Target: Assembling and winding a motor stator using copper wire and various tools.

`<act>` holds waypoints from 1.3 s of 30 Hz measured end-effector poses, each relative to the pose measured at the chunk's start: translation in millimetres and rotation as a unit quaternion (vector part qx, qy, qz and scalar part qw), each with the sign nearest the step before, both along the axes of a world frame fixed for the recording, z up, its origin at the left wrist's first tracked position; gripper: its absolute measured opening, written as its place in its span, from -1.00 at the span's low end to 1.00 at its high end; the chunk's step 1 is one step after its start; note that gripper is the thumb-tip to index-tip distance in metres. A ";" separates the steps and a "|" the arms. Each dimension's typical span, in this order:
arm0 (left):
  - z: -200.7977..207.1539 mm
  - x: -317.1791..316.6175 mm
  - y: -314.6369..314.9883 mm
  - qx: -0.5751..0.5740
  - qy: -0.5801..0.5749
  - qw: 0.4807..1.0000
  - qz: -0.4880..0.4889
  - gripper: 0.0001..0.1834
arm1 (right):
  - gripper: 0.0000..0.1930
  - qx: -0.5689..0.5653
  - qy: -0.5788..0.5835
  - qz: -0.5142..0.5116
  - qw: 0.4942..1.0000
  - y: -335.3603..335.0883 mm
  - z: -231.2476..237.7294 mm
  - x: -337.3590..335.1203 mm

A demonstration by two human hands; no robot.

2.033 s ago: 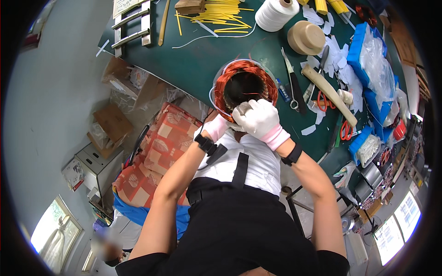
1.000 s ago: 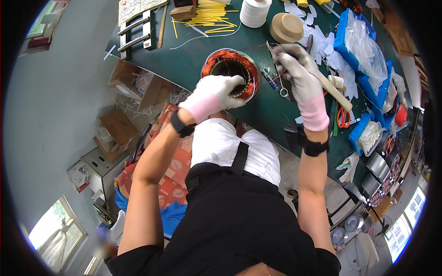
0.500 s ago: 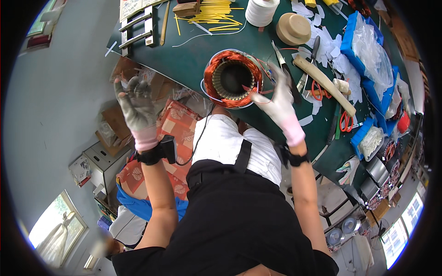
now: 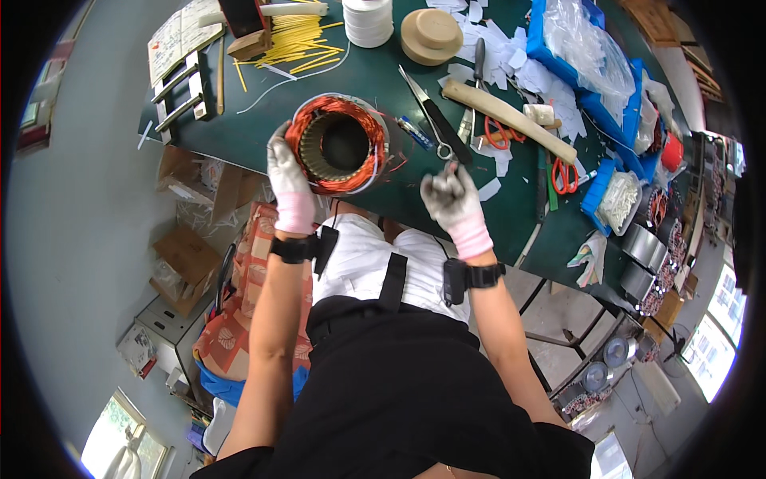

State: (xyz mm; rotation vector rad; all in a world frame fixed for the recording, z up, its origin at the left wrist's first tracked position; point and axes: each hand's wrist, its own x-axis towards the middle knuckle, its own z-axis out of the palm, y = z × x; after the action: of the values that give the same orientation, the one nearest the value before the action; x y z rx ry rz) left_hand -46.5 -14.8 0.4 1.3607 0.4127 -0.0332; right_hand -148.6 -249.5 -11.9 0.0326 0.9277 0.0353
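Observation:
A motor stator (image 4: pixel 373 152) stands near the green worktable's edge, a ring of slotted metal with orange-red copper windings round a dark bore. My left hand (image 4: pixel 287 172), in a white glove with a pink cuff, grips its left side, fingers bent against the windings. Just right of the stator, my gloved right hand (image 4: pixel 453 199) hovers over the table edge with curled fingers; whatever they hold, if anything, is hidden. Beyond its fingertips lie long scissors (image 4: pixel 419 92) with a ring handle and a small blue tube-like item (image 4: pixel 415 133). Thin lead wires come off the stator's right side.
Farther back are a white twine spool (image 4: pixel 368 22), a round wooden block (image 4: pixel 432 37) and yellow strips (image 4: pixel 299 48). To the right lie a wooden mallet-like stick (image 4: pixel 511 120), red-handled scissors (image 4: pixel 565 176), paper scraps and blue bins (image 4: pixel 614 188). A metal frame (image 4: pixel 182 96) sits at left.
My left hand has come in from the left and taken hold of the stator's side. The right hand has left the stator, moved nearer me and curled its fingers. The whole view has shifted.

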 end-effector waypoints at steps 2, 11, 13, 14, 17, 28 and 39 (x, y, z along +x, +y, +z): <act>12.7 9.3 1.5 0.017 -0.001 0.998 -0.068 -0.49 | -0.78 -0.030 0.066 0.028 0.997 -24.9 10.8 -32.7; 5.9 67.6 93.2 -0.123 0.131 0.982 0.056 -0.17 | -0.73 -0.905 0.161 0.296 0.258 -196.0 -16.8 -53.9; 28.1 45.7 91.4 0.120 -0.026 0.982 0.145 -0.27 | -0.60 -0.921 0.173 0.335 0.101 -216.1 -21.2 -37.2; 35.0 32.0 81.7 0.265 -0.143 0.940 0.163 -0.35 | -0.56 -0.929 0.170 0.324 0.047 -223.1 -22.8 -28.2; 78.1 -15.6 14.1 0.476 -0.284 0.833 0.014 -0.80 | -0.49 -0.905 0.138 0.402 -0.008 -229.8 -23.2 2.6; 4.6 -34.7 -83.0 0.693 -0.276 0.648 -0.153 -0.21 | -0.44 -0.854 0.072 0.471 0.207 -174.0 -51.4 -23.0; 19.4 -43.0 -27.6 0.634 -0.369 0.635 -0.243 -0.29 | -0.49 -0.817 0.163 0.474 0.284 -263.9 -86.0 -44.5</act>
State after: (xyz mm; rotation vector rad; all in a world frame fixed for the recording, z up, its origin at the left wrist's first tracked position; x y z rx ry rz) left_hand -89.4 -42.4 19.8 2.6645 -0.8665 0.4495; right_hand -193.0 -513.5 -97.9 -2.6357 0.8274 0.1715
